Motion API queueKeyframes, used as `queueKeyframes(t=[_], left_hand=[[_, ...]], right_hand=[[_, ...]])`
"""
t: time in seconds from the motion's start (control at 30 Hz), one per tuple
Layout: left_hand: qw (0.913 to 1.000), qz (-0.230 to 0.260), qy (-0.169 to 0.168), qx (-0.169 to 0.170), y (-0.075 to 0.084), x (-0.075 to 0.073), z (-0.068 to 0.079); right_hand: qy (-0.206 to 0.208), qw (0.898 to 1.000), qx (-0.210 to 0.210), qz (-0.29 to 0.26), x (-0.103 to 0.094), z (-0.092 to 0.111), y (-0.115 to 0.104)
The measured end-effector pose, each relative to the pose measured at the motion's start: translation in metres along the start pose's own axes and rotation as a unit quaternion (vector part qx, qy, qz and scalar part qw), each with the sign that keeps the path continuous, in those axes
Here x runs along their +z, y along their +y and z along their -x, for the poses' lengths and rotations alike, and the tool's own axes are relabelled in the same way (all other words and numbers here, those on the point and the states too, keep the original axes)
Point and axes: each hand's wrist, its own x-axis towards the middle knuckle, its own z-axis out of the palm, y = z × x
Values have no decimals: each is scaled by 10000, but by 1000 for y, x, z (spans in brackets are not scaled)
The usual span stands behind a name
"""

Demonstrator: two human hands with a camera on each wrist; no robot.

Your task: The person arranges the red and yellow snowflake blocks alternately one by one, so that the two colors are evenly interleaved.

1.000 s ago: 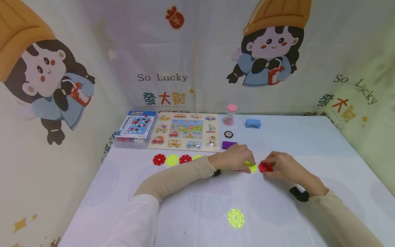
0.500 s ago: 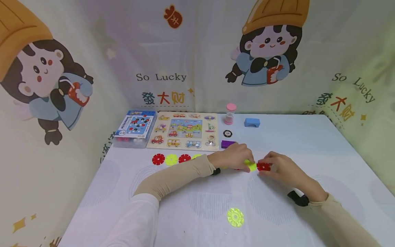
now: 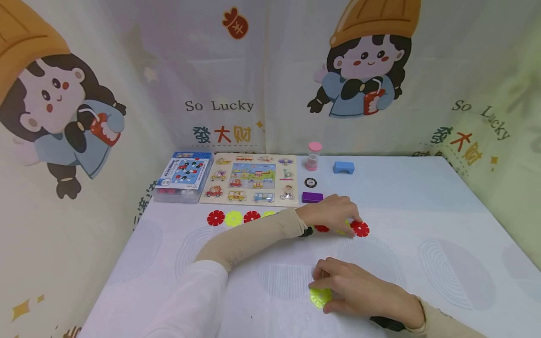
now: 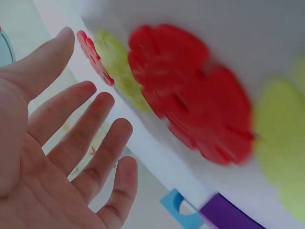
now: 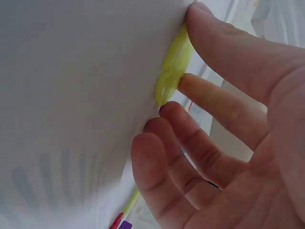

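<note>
A row of red and yellow-green interlocking plastic discs, notched like flowers, crosses the table. My left hand point(image 3: 334, 213) reaches over the row's right end, fingers spread and relaxed in the left wrist view, beside the last red disc point(image 3: 360, 228). Under that hand a yellow-green disc point(image 3: 343, 227) is partly covered, and another red disc point(image 4: 190, 95) shows large in the left wrist view. Nearer the front, my right hand point(image 3: 359, 288) holds a separate yellow-green disc point(image 3: 320, 297) by its edges between thumb and fingers. That disc lies close over the tabletop point(image 5: 71, 95).
Behind the row stand a boxed set point(image 3: 183, 177), a wooden vehicle puzzle point(image 3: 252, 180), a purple block point(image 3: 312, 197), a black round chip point(image 3: 310, 182), a pink sand timer point(image 3: 313, 157) and a blue arch block point(image 3: 343, 167). Patterned cloth walls surround the table.
My right hand has left the red disc at the row's right end and come down toward the front, onto the separate yellow-green disc. My left hand has shifted slightly right.
</note>
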Motion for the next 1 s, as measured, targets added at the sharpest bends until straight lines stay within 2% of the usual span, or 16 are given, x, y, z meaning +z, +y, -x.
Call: queueKeyframes(t=[0.2,0.33,0.57,0.8,1.0], left_hand=[[9999,127,-96,-44,11,-2,-11],[10000,91,-9,-37,14,-1,-12],[9998,67,195,15,13,4,-14],[9991,174,371,97,10,6,-14],[9993,259,277,-10,13,5,-12]], right_hand=[[162,9998,-34,-86,2,-1,1],[253,9997,-61,-14,2,-1,-2],[731,9965,-375,170,5,-4,-7],[350,9986,-381,142,1,-2,-6],[398,9985,-380,-3,1,-3,-4]])
